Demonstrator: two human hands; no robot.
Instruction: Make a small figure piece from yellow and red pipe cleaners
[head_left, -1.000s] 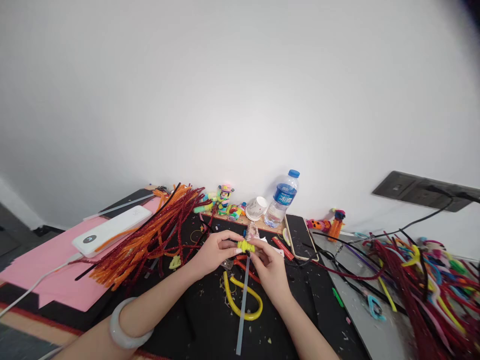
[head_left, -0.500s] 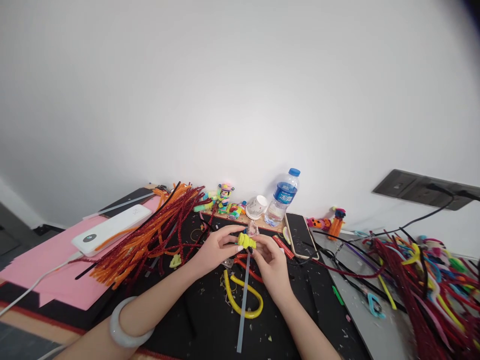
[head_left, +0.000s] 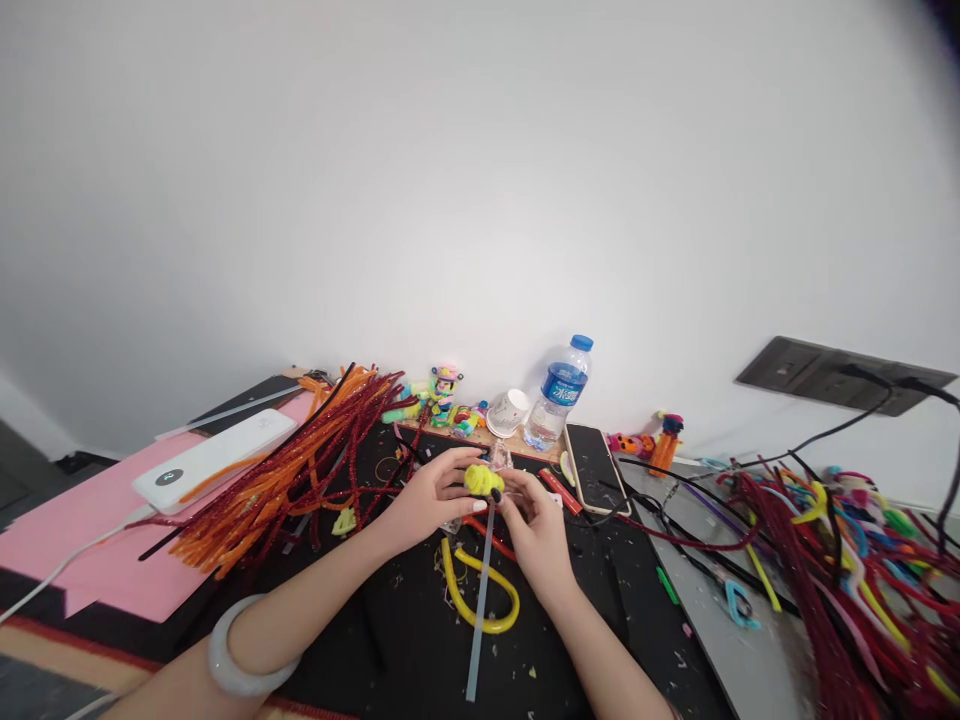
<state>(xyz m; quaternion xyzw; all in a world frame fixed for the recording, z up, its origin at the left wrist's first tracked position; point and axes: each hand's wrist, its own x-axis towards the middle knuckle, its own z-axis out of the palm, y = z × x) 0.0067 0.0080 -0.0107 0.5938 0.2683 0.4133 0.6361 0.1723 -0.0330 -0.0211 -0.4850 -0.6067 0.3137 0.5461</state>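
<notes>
Between my two hands is a fuzzy yellow coil of pipe cleaner. My left hand pinches its left side with curved fingers. From the right, the thumb and fingers of my right hand close on the coil. A small dark bit shows at its right edge, too small to name. Below the hands a long translucent stick runs toward me, its upper end hidden near my right thumb. A thick yellow loop lies on the black mat under it. Behind the coil is a small clear object.
At left, orange and dark red pipe cleaners lie over pink paper beside a white power bank. A paper cup, water bottle and phone stand or lie behind. More pipe cleaners are heaped at right.
The yellow coil has turned between my fingers and now shows a rounder side. The whole view has shifted slightly; both hands keep their hold.
</notes>
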